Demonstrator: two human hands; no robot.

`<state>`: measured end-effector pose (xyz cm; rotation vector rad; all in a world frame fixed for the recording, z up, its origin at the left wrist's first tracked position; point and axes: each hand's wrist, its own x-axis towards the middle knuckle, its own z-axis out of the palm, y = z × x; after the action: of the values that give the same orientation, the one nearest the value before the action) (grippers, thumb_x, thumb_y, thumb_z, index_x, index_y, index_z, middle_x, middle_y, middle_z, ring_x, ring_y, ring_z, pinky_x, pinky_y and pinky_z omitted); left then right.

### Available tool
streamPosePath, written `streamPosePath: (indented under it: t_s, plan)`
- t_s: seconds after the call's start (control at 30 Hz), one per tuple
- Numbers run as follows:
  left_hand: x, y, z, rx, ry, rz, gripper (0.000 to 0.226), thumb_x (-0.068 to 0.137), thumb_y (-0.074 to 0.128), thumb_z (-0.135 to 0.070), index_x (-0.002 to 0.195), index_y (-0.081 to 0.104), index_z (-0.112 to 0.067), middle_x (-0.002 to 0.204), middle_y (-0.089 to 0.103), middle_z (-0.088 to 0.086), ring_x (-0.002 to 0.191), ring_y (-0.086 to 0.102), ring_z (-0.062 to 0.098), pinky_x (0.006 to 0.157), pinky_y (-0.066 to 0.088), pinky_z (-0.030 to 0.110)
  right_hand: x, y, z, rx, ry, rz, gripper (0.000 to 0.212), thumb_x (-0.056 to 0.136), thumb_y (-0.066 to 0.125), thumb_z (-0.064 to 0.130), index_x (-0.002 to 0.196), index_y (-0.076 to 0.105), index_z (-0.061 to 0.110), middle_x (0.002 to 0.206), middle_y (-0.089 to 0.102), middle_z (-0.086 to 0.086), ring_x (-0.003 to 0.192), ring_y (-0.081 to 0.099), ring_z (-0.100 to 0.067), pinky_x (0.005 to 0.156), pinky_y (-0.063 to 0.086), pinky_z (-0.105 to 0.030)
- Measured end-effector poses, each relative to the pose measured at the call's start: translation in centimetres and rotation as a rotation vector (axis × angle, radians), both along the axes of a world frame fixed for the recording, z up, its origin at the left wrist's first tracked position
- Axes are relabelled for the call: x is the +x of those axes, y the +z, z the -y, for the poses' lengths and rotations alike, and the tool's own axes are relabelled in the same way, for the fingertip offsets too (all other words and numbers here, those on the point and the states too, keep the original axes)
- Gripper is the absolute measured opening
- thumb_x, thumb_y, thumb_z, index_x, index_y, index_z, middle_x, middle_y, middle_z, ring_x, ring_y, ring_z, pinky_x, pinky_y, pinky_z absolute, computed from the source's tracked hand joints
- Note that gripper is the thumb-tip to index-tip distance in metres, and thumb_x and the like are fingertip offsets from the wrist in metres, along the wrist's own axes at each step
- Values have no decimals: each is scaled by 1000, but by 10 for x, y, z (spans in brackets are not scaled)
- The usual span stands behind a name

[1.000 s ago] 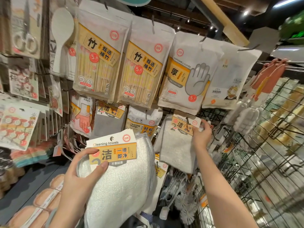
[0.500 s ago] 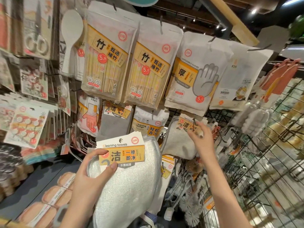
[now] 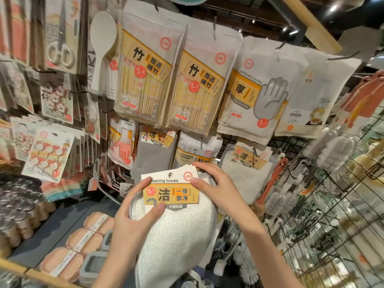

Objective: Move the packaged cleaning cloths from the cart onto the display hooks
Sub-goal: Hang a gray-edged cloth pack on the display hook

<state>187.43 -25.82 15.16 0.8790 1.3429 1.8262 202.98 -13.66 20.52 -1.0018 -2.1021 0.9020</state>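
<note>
I hold a stack of white cleaning cloths (image 3: 178, 242) with yellow "Cleaning towels" card labels in front of the display. My left hand (image 3: 133, 221) grips the stack's left side, thumb across the label. My right hand (image 3: 216, 188) pinches the top right corner of the card label (image 3: 172, 192). A matching pack of white cloths (image 3: 247, 171) hangs on a display hook just right of and above my hands. The cart is out of view.
Bags of bamboo chopsticks (image 3: 145, 80) and disposable gloves (image 3: 255, 94) hang above. A grey cloth pack (image 3: 155, 154) and sponge pack (image 3: 195, 152) hang behind the stack. A wire grid rack (image 3: 324, 225) with brushes stands right. Orange sponges (image 3: 83, 242) lie on the lower-left shelf.
My right hand has let go of the hung cloth pack and come down left onto the label of the stack that my left hand holds. The stack rose slightly toward the display.
</note>
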Motion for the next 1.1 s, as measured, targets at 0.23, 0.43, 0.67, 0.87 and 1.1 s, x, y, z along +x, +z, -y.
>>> streamPosePath:
  t_s: [0.23, 0.43, 0.67, 0.87, 1.1]
  plan:
    - [2, -4, -1, 6, 38, 50, 69, 71, 77, -5, 109, 55, -59, 114, 68, -4, 98, 65, 7, 79, 49, 28, -6, -6, 12, 77, -29, -41, 52, 76, 76, 16, 116, 53, 39, 125, 44, 18, 116, 38, 15, 99, 28, -4]
    - [0, -8, -3, -19, 38, 40, 60, 69, 79, -11, 99, 57, -59, 119, 64, -6, 114, 55, 13, 85, 45, 30, -10, -12, 19, -47, -46, -194, 47, 77, 71, 3, 110, 56, 32, 108, 63, 6, 109, 57, -12, 91, 51, -41]
    - [-2, -5, -4, -95, -35, 47, 43, 58, 78, -35, 99, 64, -33, 93, 73, -12, 98, 65, 15, 94, 46, 47, -12, -9, 22, -60, -102, -267, 45, 81, 65, -3, 104, 56, 35, 104, 63, 5, 99, 59, -2, 78, 51, -16]
    - [4, -1, 0, -55, -39, 0, 45, 62, 84, -47, 101, 63, -48, 105, 71, -12, 101, 65, 12, 93, 48, 47, -9, -9, 19, -32, -132, -304, 48, 81, 64, -4, 104, 58, 39, 103, 63, 13, 103, 57, -2, 86, 50, -19]
    - [9, -3, -2, -51, -17, -31, 54, 53, 76, -58, 103, 62, -41, 107, 70, -10, 103, 64, 14, 92, 49, 50, -4, -12, 14, -23, -184, -311, 48, 84, 63, 0, 109, 57, 41, 111, 62, 12, 106, 55, 6, 87, 45, -10]
